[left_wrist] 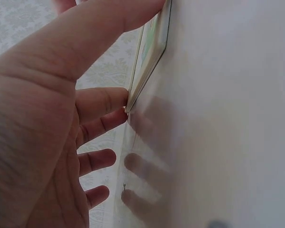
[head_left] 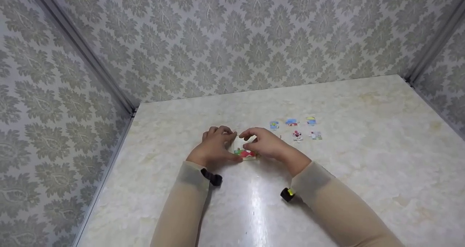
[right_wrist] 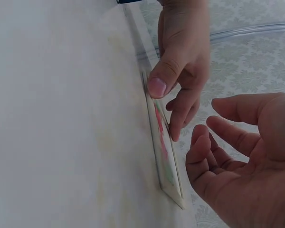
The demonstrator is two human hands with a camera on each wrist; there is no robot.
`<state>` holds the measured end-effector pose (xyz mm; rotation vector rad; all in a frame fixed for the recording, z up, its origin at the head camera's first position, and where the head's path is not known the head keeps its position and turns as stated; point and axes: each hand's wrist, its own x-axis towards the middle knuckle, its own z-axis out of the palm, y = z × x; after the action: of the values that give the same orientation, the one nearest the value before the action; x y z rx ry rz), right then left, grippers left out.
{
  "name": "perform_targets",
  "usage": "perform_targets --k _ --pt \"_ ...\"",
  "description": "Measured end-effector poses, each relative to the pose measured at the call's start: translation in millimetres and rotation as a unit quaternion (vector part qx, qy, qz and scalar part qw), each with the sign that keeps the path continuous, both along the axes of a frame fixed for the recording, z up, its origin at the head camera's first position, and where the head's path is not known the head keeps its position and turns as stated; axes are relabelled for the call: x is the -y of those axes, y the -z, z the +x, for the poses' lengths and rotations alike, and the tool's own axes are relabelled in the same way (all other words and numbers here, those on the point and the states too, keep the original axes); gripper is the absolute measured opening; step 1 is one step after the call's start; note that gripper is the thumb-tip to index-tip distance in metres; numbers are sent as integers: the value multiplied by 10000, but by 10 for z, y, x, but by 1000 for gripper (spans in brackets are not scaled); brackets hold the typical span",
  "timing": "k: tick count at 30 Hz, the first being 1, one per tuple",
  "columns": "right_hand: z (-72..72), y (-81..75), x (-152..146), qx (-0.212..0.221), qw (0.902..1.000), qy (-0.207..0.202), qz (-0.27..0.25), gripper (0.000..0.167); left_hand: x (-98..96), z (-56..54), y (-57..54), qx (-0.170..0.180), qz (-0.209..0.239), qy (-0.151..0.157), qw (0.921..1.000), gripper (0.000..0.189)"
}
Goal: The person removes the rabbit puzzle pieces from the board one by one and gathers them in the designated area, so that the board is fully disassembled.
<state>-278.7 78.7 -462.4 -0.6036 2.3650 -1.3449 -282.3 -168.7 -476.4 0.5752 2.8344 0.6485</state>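
A small, shallow puzzle tray (head_left: 250, 159) with a pale rim lies flat on the table, with red, green and white puzzle pieces (head_left: 246, 153) along its near side. My left hand (head_left: 217, 147) holds the tray at its left end, thumb on the near edge and index finger at the far corner. In the left wrist view, the tray's edge (left_wrist: 154, 57) runs between that thumb and the fingers. My right hand (head_left: 267, 144) hovers over the tray's right part, partly covering it. Its thumb and fingers are loosely bent and apart, with nothing between them in the right wrist view.
Several loose puzzle pieces lie right of the tray in two rough rows, among them a blue-and-red piece (head_left: 291, 122), a yellow-and-blue piece (head_left: 311, 121) and a red-and-white piece (head_left: 297, 136). Patterned wall panels (head_left: 232, 40) stand behind and beside the marbled table (head_left: 363, 160).
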Motion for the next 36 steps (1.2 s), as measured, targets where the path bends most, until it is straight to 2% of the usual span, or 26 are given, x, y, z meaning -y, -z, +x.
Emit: perform_targets --k 7,14,19,24,29,36 --pt "6 120 50 15 10000 -87 34 44 -34 -9 -25 97 -108 -32 9999 101" --pt "6 190 103 -704 9944 -335 718 47 -30 -15 -42 8 -251 108 9996 100" --pt "-7 193 130 -767 9915 -451 947 42 -10 -20 -29 10 -312 135 9994 101" --pt "-33 183 157 -859 9890 -582 1056 35 -10 -10 -24 117 -183 6 9998 104" --pt "-16 182 156 -913 9892 -511 1027 33 -22 1 -26 68 -159 -41 9998 104" --pt "63 215 162 -716 9949 -300 645 32 -27 14 -7 39 -108 -72 9999 102"
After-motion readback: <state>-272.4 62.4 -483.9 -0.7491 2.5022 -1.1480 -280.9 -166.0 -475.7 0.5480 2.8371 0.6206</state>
